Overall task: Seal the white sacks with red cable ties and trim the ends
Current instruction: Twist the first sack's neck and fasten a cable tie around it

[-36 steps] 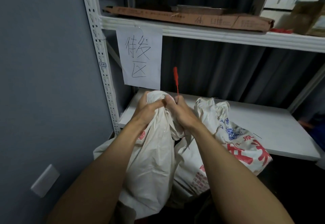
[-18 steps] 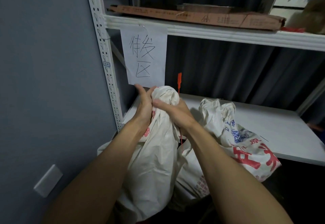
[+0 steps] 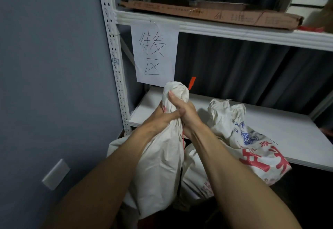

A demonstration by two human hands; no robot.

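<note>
A white sack point(image 3: 162, 165) hangs in front of the shelf with its neck bunched into a twisted top. My left hand point(image 3: 160, 117) grips the neck from the left, low down. My right hand point(image 3: 185, 110) wraps the neck from the right, thumb pressed on the cloth. A red cable tie point(image 3: 191, 82) sticks up behind the bunched top, and its thin tail shows below my right wrist. A second white sack point(image 3: 252, 144) with red and blue print lies on the lower shelf to the right.
A white metal rack stands against a grey wall point(image 3: 54, 84); its lower shelf board point(image 3: 288, 129) reaches right. A paper sign point(image 3: 155, 54) hangs from the upper shelf point(image 3: 234, 30), which carries flat cardboard point(image 3: 216, 12) and boxes. Dark curtain behind.
Both hands have twisted and lifted the sack's neck, so the bunched top now stands above my fingers. The red tie's tip sits lower against the top and leans right.
</note>
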